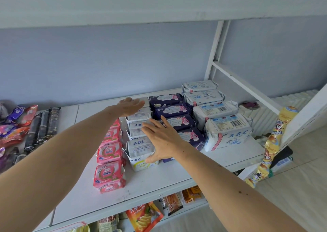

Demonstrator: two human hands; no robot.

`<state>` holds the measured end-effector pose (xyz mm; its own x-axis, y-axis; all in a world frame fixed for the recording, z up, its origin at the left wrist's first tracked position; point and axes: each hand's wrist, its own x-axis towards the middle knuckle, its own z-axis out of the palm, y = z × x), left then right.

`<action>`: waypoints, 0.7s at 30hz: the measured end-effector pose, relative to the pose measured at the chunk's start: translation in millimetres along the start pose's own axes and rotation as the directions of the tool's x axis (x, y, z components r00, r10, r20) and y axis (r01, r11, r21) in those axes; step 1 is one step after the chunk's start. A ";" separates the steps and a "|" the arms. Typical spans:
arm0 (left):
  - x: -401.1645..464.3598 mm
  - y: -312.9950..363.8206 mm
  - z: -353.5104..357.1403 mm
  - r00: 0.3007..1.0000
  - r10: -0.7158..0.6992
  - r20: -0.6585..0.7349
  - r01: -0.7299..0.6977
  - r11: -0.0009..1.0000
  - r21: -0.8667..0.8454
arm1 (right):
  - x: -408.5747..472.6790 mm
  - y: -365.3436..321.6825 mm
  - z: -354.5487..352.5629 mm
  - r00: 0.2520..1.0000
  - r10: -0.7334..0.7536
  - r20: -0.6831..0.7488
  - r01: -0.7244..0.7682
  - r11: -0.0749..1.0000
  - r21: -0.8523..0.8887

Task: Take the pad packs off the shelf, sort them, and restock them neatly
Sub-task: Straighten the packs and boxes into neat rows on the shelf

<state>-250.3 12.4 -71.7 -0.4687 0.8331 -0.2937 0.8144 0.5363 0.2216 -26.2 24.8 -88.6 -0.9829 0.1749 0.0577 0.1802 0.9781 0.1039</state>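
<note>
Pad packs stand in four rows on the white shelf [177,177]. From left to right they are pink packs [109,171], white ABC packs [139,147], dark purple packs [174,110] and larger white ABC packs [228,131]. My left hand [130,106] lies flat, fingers apart, on the far end of the small white ABC row. My right hand [163,139] is spread against the right side of that same row, its thumb by the front pack. Neither hand grips a pack.
Snack packets [19,124] lie on the shelf at the left. More snacks [145,216] fill the shelf below. A strip of yellow snack bags [270,143] hangs at the right by the white frame post [215,49]. A white radiator [260,120] stands behind.
</note>
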 end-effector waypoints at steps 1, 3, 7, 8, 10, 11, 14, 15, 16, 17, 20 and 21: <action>0.8 -1.9 -0.2 1.000 0.004 0.003 -0.004 1.000 0.009 | 0.0 0.1 -1.0 1.000 -0.001 0.008 0.001 1.000 0.003; 3.5 -5.0 0.6 1.000 0.002 0.011 -0.002 1.000 0.019 | 0.1 0.3 -2.4 1.000 -0.001 0.022 0.001 1.000 0.009; -4.5 -1.9 2.5 1.000 0.004 0.014 -0.004 1.000 0.023 | -1.5 -0.2 -4.7 0.999 0.002 0.036 -0.003 1.000 0.026; -6.1 -3.4 3.3 1.000 0.013 0.004 -0.013 1.000 0.012 | -1.8 -1.0 -5.4 0.999 0.002 0.036 -0.003 1.000 0.029; -9.6 -9.8 2.5 1.000 0.025 -0.017 -0.026 1.000 -0.014 | -1.6 -3.8 -7.7 0.999 -0.003 0.041 0.001 0.999 0.034; -12.3 -13.7 0.8 0.999 0.024 -0.030 -0.025 0.999 -0.020 | -0.8 -6.4 -9.5 0.999 -0.007 0.042 0.005 0.999 0.042; -21.4 -30.6 -4.9 0.997 -0.016 -0.071 0.013 0.999 -0.038 | 5.6 -19.0 -15.2 0.999 -0.046 0.012 0.045 0.997 0.059; -24.1 -38.6 -5.7 0.996 -0.034 -0.077 0.031 0.999 -0.039 | 8.2 -24.8 -16.9 0.998 -0.068 -0.004 0.068 0.996 0.053; -26.9 -46.6 -5.6 0.995 -0.050 -0.081 0.047 0.998 -0.036 | 10.7 -31.1 -18.2 0.996 -0.092 -0.015 0.092 0.995 0.044; -30.4 -54.0 -5.3 0.994 -0.063 -0.084 0.060 0.998 -0.032 | 13.1 -37.8 -19.0 0.993 -0.116 -0.019 0.116 0.993 0.035; -38.5 -74.4 -0.8 0.993 -0.096 -0.075 0.094 0.995 -0.032 | 19.3 -60.5 -20.0 0.985 -0.170 -0.028 0.170 0.985 0.007; -40.4 -79.0 1.2 0.993 -0.103 -0.059 0.101 0.994 -0.037 | 20.8 -67.4 -19.4 0.983 -0.180 -0.023 0.180 0.984 -0.010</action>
<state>-295.3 -63.8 -78.5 -0.5695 0.7799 -0.2597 0.7498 0.6224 0.2247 -58.0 -39.6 -75.2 -0.9981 -0.0068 0.0611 0.0007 0.9925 0.1226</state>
